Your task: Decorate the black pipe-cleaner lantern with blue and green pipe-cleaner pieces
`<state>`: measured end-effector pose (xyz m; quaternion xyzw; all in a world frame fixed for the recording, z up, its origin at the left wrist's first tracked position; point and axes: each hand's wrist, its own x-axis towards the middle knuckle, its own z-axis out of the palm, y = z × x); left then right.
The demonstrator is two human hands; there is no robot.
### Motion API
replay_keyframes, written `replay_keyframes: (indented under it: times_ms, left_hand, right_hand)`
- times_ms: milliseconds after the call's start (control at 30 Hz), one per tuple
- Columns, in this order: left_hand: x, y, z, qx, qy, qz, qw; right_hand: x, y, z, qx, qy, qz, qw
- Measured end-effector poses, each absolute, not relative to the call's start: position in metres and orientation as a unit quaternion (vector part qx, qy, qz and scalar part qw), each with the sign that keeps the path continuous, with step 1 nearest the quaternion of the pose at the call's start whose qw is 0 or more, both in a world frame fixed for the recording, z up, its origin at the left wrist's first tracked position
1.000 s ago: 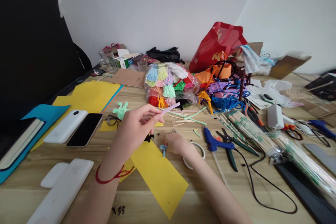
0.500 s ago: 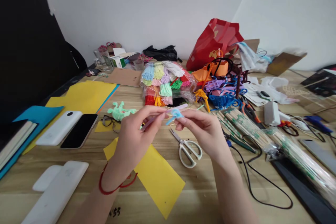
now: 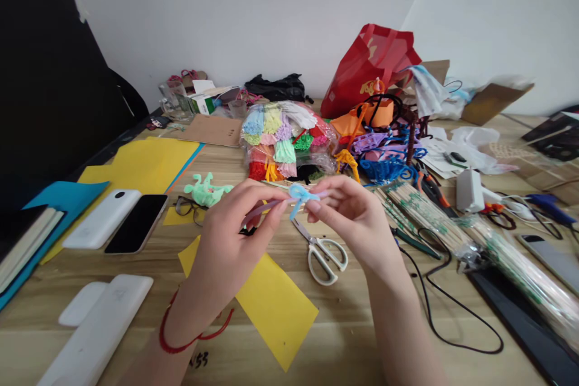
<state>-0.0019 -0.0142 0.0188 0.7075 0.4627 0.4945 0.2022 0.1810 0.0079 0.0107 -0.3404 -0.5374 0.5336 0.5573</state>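
Observation:
My left hand [image 3: 239, 226] pinches a lilac pipe cleaner [image 3: 261, 209] between thumb and fingers, above the table. A light blue pipe cleaner [image 3: 298, 194], bent into loops like a small bow, sits around the lilac one between my two hands. My right hand [image 3: 350, 214] is closed at the right side of the bow, thumb and fingertips gripping the lilac pipe cleaner's other end. Below lie white-handled scissors [image 3: 323, 260], spread a little, and a yellow paper strip [image 3: 278, 313] partly under my left hand. Left of that hand is a mint green fuzzy piece [image 3: 205, 190].
Behind my hands lies a bag of coloured pipe cleaners [image 3: 284, 142]. A red bag [image 3: 366, 75] stands at the back. Bundled sticks [image 3: 425, 217], pliers [image 3: 432, 187] and a black cable [image 3: 441, 307] are at right. A phone [image 3: 136, 224] and yellow sheets [image 3: 140, 163] are at left.
The blue loops have turned to face me and now show as a bow. The lilac pipe cleaner's right end has dropped from above my right fingers to level with them.

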Motion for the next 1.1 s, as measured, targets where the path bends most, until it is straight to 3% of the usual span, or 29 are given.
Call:
replay_keyframes:
  times_ms: [267,700,833,1100]
  left_hand:
    - [0.005,-0.022,0.022,0.626,0.470,0.579,0.230]
    - [-0.024,-0.004,0.020,0.737,0.496,0.458,-0.028]
    - [-0.024,-0.001,0.022,0.765,0.469,0.441,0.023]
    - [-0.004,-0.006,0.020,0.640,0.452,0.549,0.289]
  right_hand:
    - [0.177,0.005,0.012,-0.348,-0.520,0.528,0.574]
    - [0.177,0.000,0.007,-0.360,-0.575,0.461,0.572]
    - [0.173,0.002,0.005,-0.343,-0.588,0.469,0.563]
    - [0.168,0.002,0.005,-0.306,-0.521,0.597,0.528]
